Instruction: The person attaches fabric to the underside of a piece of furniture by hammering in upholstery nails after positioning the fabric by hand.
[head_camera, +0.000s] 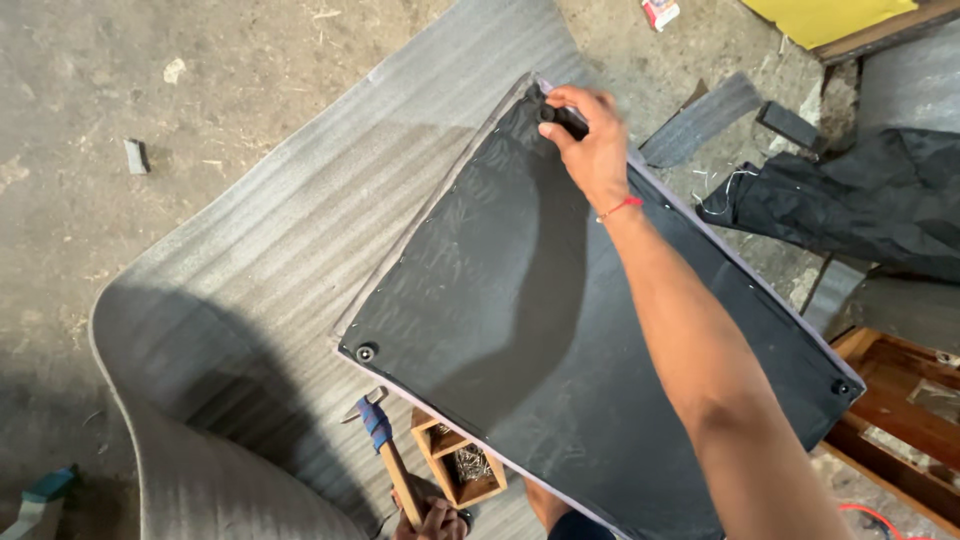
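Below the near edge of the black-covered panel (560, 330) the left hand (432, 518) is closed around a hammer (385, 450) beside a wooden nail box (458, 462), while the right hand (592, 150) pinches a small black foot (562, 118) onto the panel's far corner, apparently seating it, which calls for steady holding.

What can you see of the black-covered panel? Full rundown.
The black-covered panel is a flat, roughly four-sided board wrapped in thin black sheet, with a pale edge showing along its rim. Small round black feet sit at two near corners. It lies tilted on grey ribbed foam matting on the floor. The right hand presses a small black piece at its far corner; the arm's shadow falls across it. A small wooden box sits at its near edge.
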